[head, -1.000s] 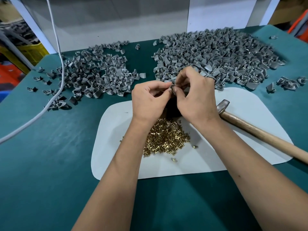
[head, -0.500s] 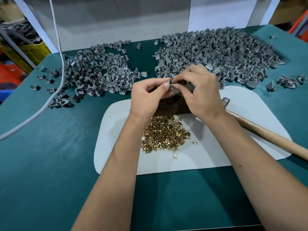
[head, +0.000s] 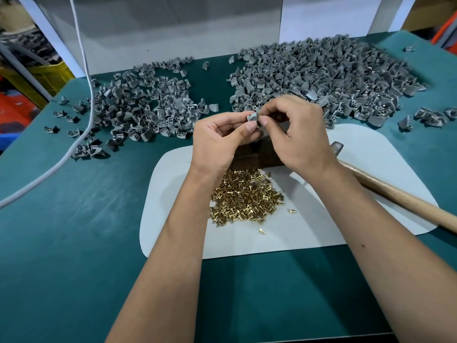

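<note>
My bare forearms reach forward and converge; my left grip (head: 217,142) is raised, palm turned inward, thumb and forefinger pinching a small grey part (head: 252,117); my right grip (head: 296,134) meets it from the other side, thumb and forefinger nipping the same part, other fingers curled.

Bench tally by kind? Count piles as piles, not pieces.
Grey part piles: 2
Held grey part: 1
Brass piece pile: 1
Hammer: 1
White mat: 1
Dark block: 1
Cable: 1
Total: 8
</note>
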The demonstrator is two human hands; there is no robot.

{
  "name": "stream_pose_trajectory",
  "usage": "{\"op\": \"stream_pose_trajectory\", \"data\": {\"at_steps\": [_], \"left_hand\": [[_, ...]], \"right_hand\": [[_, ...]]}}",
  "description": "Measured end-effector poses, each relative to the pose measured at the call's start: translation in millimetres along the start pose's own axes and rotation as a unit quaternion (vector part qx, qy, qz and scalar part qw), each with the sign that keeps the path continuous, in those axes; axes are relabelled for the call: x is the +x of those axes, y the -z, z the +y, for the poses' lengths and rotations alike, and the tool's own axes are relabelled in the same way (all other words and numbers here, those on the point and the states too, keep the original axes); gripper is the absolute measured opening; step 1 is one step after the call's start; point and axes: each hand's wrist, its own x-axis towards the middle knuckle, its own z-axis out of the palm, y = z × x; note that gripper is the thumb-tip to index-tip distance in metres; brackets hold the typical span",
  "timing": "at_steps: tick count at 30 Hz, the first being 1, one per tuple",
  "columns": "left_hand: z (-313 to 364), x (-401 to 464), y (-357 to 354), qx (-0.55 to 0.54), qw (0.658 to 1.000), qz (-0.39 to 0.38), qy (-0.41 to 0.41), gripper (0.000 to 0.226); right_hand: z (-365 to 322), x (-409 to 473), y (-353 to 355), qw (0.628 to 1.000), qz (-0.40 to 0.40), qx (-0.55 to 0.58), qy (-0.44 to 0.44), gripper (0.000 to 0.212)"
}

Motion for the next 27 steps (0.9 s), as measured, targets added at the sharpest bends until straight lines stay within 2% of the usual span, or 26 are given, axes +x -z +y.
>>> {"op": "stream_pose_trajectory", "data": {"at_steps": [7, 11, 20, 27], "left_hand": [[0.6, 1.0, 3.2, 0.033, 0.999, -0.005, -0.029, 0.033], [0.2, 1.0, 4.3, 0.020, 1.000, 0.004, -0.019, 0.035], [-0.8, -1.4, 4.8, 0.012, 1.000, 0.019, 0.003, 0.031], [1.5, -2.0, 2.7, 0.051, 0.998, 0.014, -0.017, 0.032]], "right_hand": [[-3.8, 0.7, 1.7, 0.997, -0.016, 0.045, -0.052, 0.005], [-4.6, 1.8, 0.2, 0.995, -0.023, 0.059, -0.082, 0.005], [-9.1, 1.9, -0.9, 0.996, -0.026, 0.020, -0.089, 0.006], [-11.6, 3.6, 0.4, 0.994, -0.047, -0.004, -0.101, 0.008]]}}
